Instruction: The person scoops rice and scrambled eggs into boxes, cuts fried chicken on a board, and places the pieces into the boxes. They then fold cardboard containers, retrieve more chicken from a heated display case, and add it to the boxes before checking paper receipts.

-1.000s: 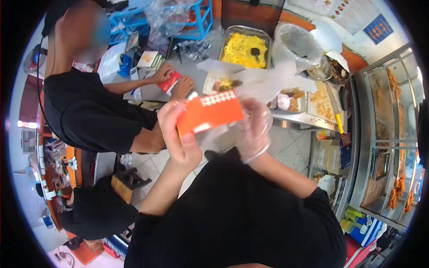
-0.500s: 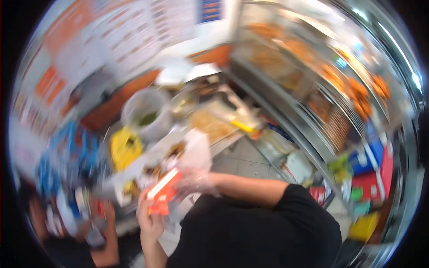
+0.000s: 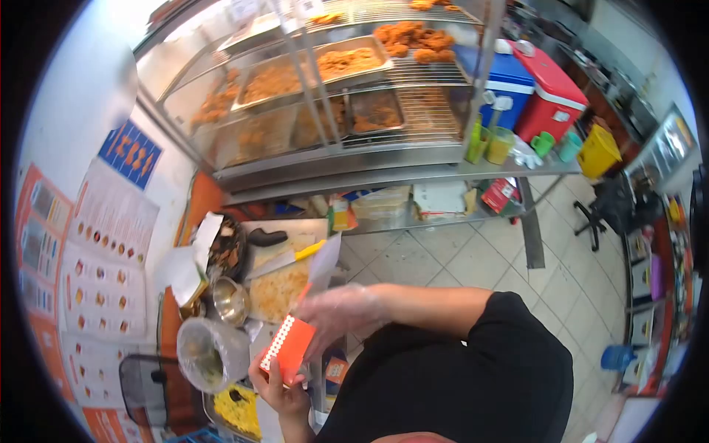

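Cabinet [image 3: 347, 159]: well apart from both grips, ahead of the right grip [image 3: 343, 314], with fried pieces [image 3: 413, 40] on its racks and in trays.
Cutting board [image 3: 306, 229]: ahead and a little left of the right grip, bearing a knife [image 3: 286, 261] whose yellow handle points right; crumbs cover the part nearer the grips.
Bagged tub [image 3: 235, 354]: near the left grip [image 3: 286, 399], to its left and slightly ahead.
Yellow food [image 3: 233, 410]: left of the left grip, on the near side of the tub.
Orange box [image 3: 292, 351]: between the two grips, long axis slanting from the left grip away and rightward to the right grip; the left is the surer, closer contact, at the near end.
Right grip: gloved in clear plastic, at the box's far right edge, fingers half curled but blurred; whether they close on it cannot be told.
Left grip: bare, drawn in around the box's near end, fingers and thumb on it.
Steel bowl [image 3: 230, 301]: ahead and left of the left grip, just beyond the tub.
White marks [image 3: 279, 343]: a row along the box's left side, ahead of the left fingers.
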The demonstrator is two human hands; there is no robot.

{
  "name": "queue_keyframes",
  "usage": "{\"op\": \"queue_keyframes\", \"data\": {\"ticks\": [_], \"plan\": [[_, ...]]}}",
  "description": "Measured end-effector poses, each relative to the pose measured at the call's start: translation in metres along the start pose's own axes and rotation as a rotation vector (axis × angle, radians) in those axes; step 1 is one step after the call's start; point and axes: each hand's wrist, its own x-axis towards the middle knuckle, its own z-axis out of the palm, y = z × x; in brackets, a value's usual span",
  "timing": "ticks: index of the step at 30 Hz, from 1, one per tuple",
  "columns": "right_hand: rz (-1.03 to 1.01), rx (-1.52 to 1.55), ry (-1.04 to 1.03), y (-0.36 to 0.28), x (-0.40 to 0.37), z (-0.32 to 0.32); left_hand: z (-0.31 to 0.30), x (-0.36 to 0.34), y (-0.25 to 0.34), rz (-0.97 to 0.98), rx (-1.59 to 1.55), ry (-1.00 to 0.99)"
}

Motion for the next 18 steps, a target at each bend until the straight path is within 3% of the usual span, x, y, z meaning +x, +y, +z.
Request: {"op": "queue_keyframes", "data": {"ticks": [1, 3, 4, 6, 7, 9, 11, 13, 14, 15, 17, 18], "plan": [[-0.03, -0.017, 0.03, -0.015, -0.018, 0.001, 0.003, 0.007, -0.005, 0.026, -0.034, -0.016], [-0.035, -0.078, 0.5, -0.035, -0.049, 0.006, 0.009, 0.024, -0.012, 0.076, -0.2, -0.062], [-0.062, -0.096, 0.517, -0.036, -0.06, 0.012, 0.012, 0.039, -0.01, 0.17, -0.217, -0.084], [-0.132, -0.387, 0.961, -0.036, -0.081, 0.027, 0.025, 0.057, -0.02, 0.319, -0.23, -0.134], [-0.15, -0.393, 0.976, -0.032, -0.09, 0.031, 0.032, 0.064, -0.021, 0.438, -0.218, -0.183], [-0.259, -0.632, 1.023, -0.015, -0.105, 0.04, 0.044, 0.077, -0.012, 0.463, -0.25, -0.209], [-0.304, -0.698, 1.063, -0.004, -0.106, 0.05, 0.06, 0.09, -0.007, 0.577, -0.206, -0.115], [-0.454, -1.159, 1.513, 0.017, -0.097, 0.056, 0.078, 0.1, 0.009, 0.595, -0.213, -0.148], [-0.698, -0.895, 1.451, 0.032, -0.092, 0.047, 0.093, 0.105, 0.02, 0.702, -0.224, -0.102], [-0.717, -0.89, 1.455, 0.038, -0.094, 0.044, 0.108, 0.107, 0.028, 0.808, -0.243, -0.054], [-0.83, -0.335, 1.24, 0.044, -0.106, 0.044, 0.136, 0.103, 0.037, 0.854, -0.286, -0.064], [-0.853, -0.349, 1.24, 0.041, -0.119, 0.044, 0.151, 0.104, 0.047, 0.864, -0.328, -0.069]]}}
